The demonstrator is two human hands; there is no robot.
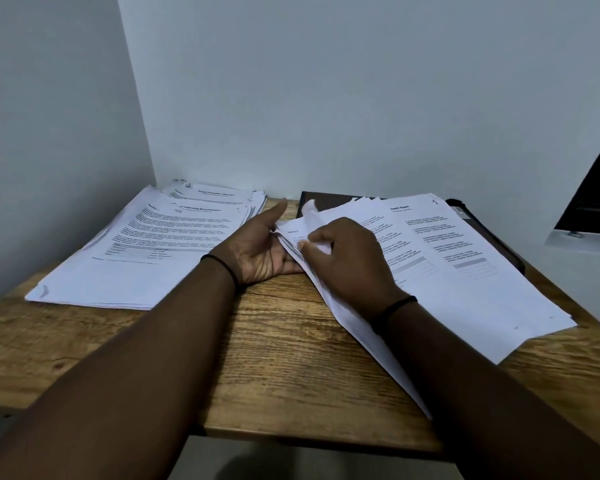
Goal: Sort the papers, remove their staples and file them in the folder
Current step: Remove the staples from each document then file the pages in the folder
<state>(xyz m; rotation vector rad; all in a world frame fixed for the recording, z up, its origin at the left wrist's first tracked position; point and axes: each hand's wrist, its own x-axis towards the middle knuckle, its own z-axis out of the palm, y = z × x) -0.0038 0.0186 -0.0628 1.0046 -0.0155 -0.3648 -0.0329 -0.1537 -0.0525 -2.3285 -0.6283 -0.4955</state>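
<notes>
The wooden desk (281, 344) fills the foreground; on it the left hand (260, 249) lies palm-up, fingers relaxed, under lifted sheets (293, 233); the right hand (347, 258) pinches their corner; the right stack (465, 271), headed "Health Report", runs lengthwise away over the dark folder (329, 200); the left stack (146, 244) lies well apart.

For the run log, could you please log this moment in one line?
left hand open under page corner | right hand pinches it | folder beneath

"Health Report" is showing as the heading on the right-hand sheet (465, 251); "Internship Documentation" is heading a left-stack page (174, 230), center left.
</notes>
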